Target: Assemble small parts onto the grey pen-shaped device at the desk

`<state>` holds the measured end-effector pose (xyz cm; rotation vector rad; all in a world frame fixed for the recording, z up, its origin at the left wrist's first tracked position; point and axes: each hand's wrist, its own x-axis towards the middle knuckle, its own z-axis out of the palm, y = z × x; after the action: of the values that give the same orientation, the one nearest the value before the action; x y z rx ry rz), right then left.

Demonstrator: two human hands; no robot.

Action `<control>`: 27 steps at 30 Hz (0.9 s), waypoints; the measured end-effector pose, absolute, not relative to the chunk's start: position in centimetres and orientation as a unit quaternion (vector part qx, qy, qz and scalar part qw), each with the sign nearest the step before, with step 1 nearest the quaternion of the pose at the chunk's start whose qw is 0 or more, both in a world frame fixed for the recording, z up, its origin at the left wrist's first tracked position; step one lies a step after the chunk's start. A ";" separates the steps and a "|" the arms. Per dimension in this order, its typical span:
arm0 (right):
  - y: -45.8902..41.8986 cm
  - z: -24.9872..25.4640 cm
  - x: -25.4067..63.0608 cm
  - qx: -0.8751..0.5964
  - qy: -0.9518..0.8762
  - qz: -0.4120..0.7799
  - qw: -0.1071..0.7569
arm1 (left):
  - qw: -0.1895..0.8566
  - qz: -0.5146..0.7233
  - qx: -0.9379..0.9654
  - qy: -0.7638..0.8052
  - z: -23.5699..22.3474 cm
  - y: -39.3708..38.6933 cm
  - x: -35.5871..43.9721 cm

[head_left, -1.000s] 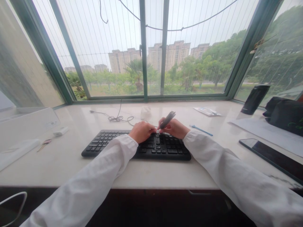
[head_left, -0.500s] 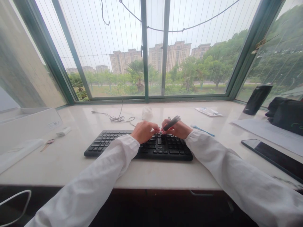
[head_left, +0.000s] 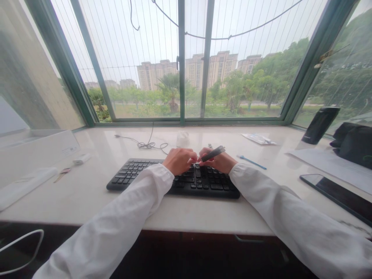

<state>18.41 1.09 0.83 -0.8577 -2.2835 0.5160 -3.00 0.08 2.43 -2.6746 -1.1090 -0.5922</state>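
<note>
A black keyboard (head_left: 215, 186) lies on the white tabletop, partly covered by both my hands. Over its upper middle, my left hand (head_left: 179, 161) is closed with thumb and index finger pinched; what they hold, if anything, is too small to make out. My right hand (head_left: 222, 162) is closed around a tool with a thick black handle (head_left: 213, 154). The handle slants up to the right, while its lower end points at the keys near my left fingertips. That tip is too small to identify. My two hands nearly meet above the keyboard.
Behind the hands lie a thin coiled cable (head_left: 147, 145) and a clear plastic piece (head_left: 183, 138). On the right are a blue thin stick (head_left: 252, 162), a small packet (head_left: 258, 138), a phone (head_left: 337, 195) and a black bottle (head_left: 320, 125). A key (head_left: 62, 174) and white box (head_left: 58, 149) sit left.
My left hand has rolled over slightly, its fingers curling more. The black-handled tool stays in my right hand, near the same spot. The whole view has shifted a little.
</note>
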 end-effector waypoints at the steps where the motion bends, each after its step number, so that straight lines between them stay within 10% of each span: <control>1: 1.1 0.8 18.4 -0.325 -0.869 0.192 0.318 | 0.098 -0.197 -0.901 -0.373 2.5 0.1 -3.0; 27: 0.6 1.6 18.9 -0.326 -0.881 0.190 0.284 | 0.093 -0.214 -0.892 -0.388 2.4 -0.2 -2.7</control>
<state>18.94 0.60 1.58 -0.8730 -2.3589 0.5078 -2.75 -0.21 2.35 -2.6465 -1.1508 -0.6345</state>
